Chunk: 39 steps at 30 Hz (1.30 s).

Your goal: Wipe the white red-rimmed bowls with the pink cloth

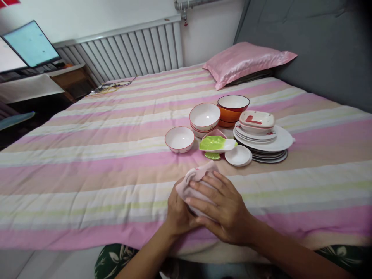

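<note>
A pale pink cloth [200, 173] is bunched between my two hands, just above the near edge of the bed. My left hand [179, 215] is closed round it from the left and below. My right hand [225, 209] presses on it from the right, fingers curved over its upper side. Whatever the cloth covers is hidden. Just beyond my hands are a white bowl with a red rim [179, 138], a green and white leaf-shaped dish [213, 143] and a small white dish [237, 155].
Behind these stand stacked white bowls [205, 116], orange bowls [229, 114], and several plates [281, 139] topped by a rectangular dish [257, 119]. A pink pillow [247, 62] lies at the far right of the striped bed [87, 155]. Cables [113, 86] lie at the far left edge.
</note>
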Each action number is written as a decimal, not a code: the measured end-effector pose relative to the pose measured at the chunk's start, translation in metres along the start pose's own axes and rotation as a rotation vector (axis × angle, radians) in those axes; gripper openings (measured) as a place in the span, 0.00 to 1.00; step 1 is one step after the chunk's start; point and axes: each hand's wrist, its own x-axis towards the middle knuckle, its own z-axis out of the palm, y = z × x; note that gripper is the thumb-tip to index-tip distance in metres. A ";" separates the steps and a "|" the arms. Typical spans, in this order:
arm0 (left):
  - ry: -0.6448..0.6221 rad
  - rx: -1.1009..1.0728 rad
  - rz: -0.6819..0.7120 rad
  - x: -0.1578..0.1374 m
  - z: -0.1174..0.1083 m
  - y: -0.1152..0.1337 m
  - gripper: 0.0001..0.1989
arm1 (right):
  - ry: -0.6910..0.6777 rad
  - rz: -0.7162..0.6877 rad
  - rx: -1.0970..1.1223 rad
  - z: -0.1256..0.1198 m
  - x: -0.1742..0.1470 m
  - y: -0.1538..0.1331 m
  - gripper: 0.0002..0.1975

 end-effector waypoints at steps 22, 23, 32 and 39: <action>0.008 0.080 -0.008 0.006 0.005 0.009 0.40 | 0.055 0.409 0.282 -0.008 0.004 0.011 0.19; 0.006 0.074 0.002 0.005 0.006 0.008 0.41 | 0.058 0.434 0.314 -0.008 0.004 0.012 0.18; -0.014 0.049 0.081 0.000 0.010 0.006 0.42 | 0.113 0.647 0.669 -0.003 0.002 0.034 0.17; -0.039 0.046 0.146 -0.002 0.011 0.005 0.41 | 0.139 0.804 0.900 0.001 0.002 0.040 0.17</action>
